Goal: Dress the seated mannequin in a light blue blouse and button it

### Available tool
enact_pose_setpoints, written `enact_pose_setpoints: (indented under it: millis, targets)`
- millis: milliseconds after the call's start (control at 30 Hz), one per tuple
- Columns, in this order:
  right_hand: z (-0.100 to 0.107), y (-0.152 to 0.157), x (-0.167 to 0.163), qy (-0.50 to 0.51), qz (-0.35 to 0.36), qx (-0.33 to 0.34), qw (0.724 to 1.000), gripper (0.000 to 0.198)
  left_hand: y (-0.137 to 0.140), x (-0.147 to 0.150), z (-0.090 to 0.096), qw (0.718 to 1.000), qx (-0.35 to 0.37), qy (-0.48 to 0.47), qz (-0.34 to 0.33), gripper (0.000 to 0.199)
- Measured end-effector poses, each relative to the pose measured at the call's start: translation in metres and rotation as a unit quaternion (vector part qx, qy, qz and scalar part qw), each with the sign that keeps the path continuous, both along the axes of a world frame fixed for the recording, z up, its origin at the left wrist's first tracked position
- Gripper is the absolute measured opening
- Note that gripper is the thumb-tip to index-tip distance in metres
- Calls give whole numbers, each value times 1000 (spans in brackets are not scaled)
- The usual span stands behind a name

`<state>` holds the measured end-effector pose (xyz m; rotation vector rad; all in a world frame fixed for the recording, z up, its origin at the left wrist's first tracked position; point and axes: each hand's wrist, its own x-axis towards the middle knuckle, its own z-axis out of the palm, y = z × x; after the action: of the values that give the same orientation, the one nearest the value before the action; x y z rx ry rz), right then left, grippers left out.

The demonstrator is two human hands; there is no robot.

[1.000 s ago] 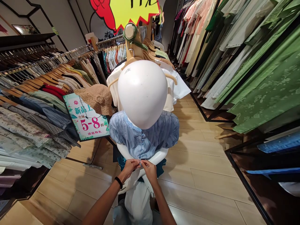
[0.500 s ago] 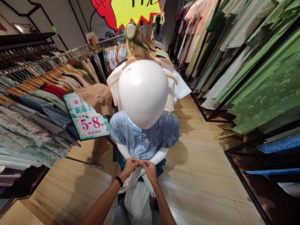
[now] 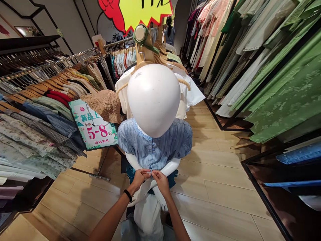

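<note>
A white mannequin (image 3: 154, 100) faces me, wearing a blue short-sleeved blouse (image 3: 165, 147) with a lace collar and a line of small buttons down the front. At the lower end of that button line, my left hand (image 3: 140, 176), with a black band on its wrist, pinches the blouse's front edge. My right hand (image 3: 159, 179) meets it there, fingertips closed on the other side of the edge. The fingers hide the exact button or loop between them. Below them show the mannequin's crossed arms and its white trousers (image 3: 147, 217).
Racks of clothes (image 3: 57, 90) line the left, and long garments (image 3: 250, 67) hang on the right. A sale sign (image 3: 94, 132) and a brown crocheted hat (image 3: 107, 105) stand beside the mannequin. Behind it is a rack with a yellow tag (image 3: 147, 13). A person (image 3: 170, 33) is far back.
Both hands stay at the same spot on the blouse front, with only slight finger shifts. The person in the back has lowered a raised arm.
</note>
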<state>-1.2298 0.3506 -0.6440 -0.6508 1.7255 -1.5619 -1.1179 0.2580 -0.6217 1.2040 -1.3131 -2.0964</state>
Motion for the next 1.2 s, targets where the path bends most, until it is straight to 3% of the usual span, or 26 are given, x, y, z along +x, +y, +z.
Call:
enact_pose_setpoints:
  millis: [400,900,1200]
  targets:
    - [4,3,-8,57,60,1,997,41,0,0,-3,1000,-7,5,10,56]
    - [-2,6,-6,-14,52,14,998,51,-2,-1,-2,999,-33,-17,-11,46]
    - [-4,6,-8,15,75,13,997,49,-3,1,-6,999,-37,-21,-21,47]
